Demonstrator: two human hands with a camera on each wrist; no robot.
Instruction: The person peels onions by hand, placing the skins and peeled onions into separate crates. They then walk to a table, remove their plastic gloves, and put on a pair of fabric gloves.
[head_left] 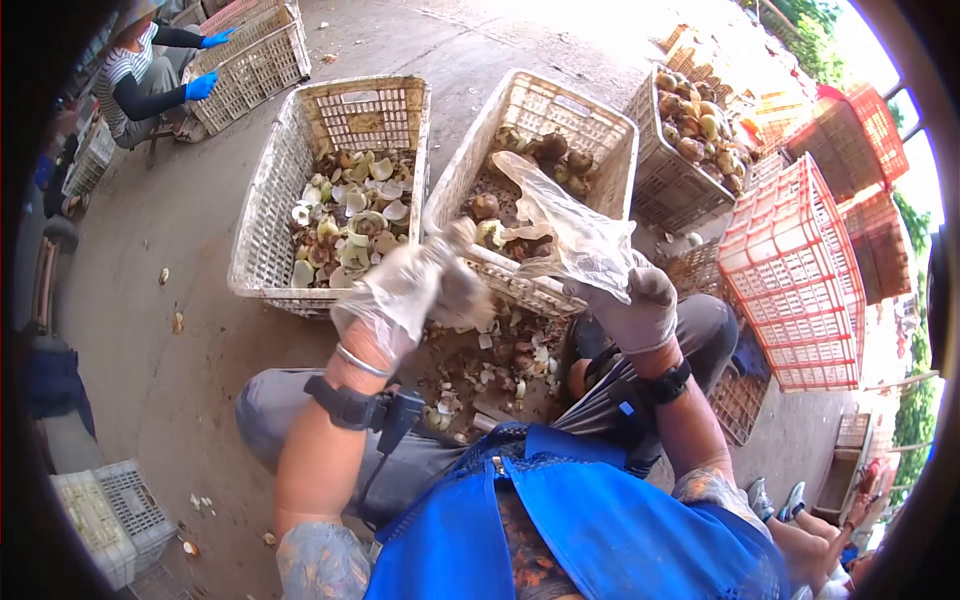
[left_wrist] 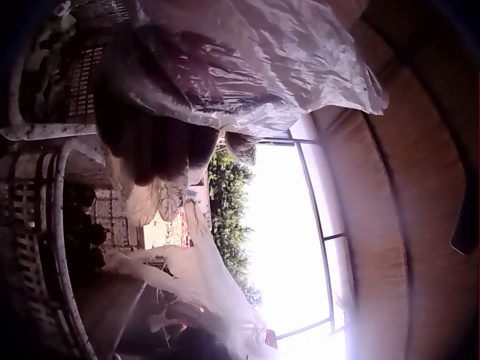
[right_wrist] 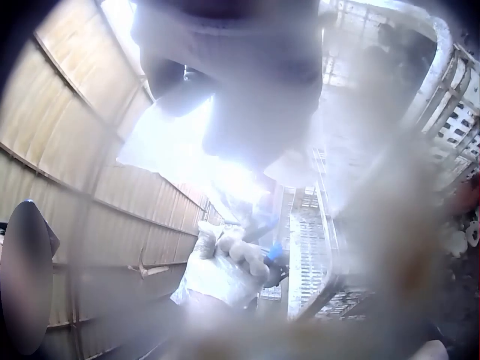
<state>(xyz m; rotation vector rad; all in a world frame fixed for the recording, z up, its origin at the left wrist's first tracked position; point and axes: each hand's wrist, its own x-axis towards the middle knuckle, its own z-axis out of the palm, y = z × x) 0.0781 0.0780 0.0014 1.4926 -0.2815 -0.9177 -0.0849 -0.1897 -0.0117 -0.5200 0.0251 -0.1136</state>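
My right hand (head_left: 640, 308), in a greyish glove, pinches a clear plastic glove (head_left: 570, 215) by its cuff. The limp fingers of that plastic glove spread left over a crate (head_left: 470, 145) of brown round produce (head_left: 560, 165). To the left, my left hand (head_left: 425, 285) wears a clear plastic cover over a knit glove and is blurred in the head view. The right wrist view has the left hand (right_wrist: 229, 262) with fingers loosely bent and nothing visible in them. In the left wrist view its plastic-covered back (left_wrist: 247, 67) fills the top.
A second crate (head_left: 262, 190) of pale curved peels (head_left: 355, 215) stands at the left. More peels (head_left: 500, 360) litter the ground between my knees. A heaped crate (head_left: 670, 195) and red-white crates (head_left: 795, 270) stand right. Another person (head_left: 150, 75) in blue gloves sits far left.
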